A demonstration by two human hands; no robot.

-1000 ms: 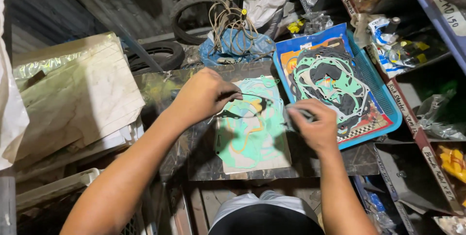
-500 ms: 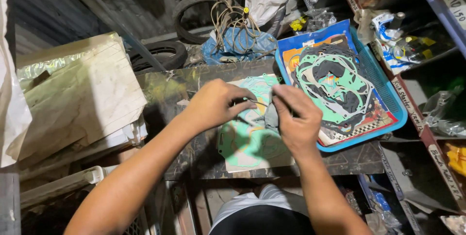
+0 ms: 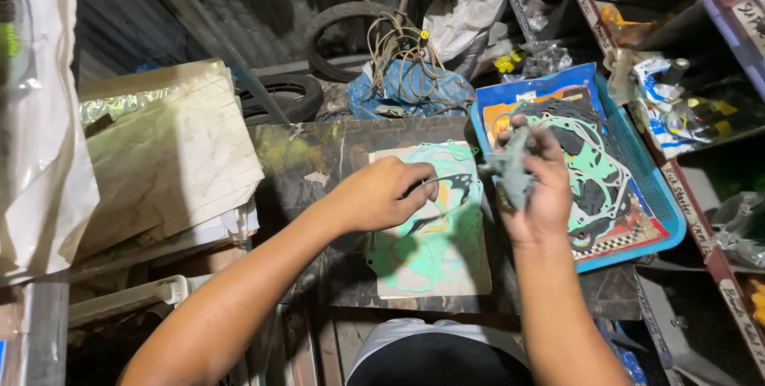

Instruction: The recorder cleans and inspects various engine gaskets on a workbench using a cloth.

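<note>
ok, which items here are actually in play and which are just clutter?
In play:
left hand on the green gasket
card under the gasket
right hand gripping a grey rag
blue tray of gaskets

Lying about:
tyres
wire bundle
wrapped boards
shelf packets

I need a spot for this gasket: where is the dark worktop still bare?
Bare worktop lies between the card of green gaskets and the wrapped boards. Crowded: the blue tray on the right, and the cable pile behind.
</note>
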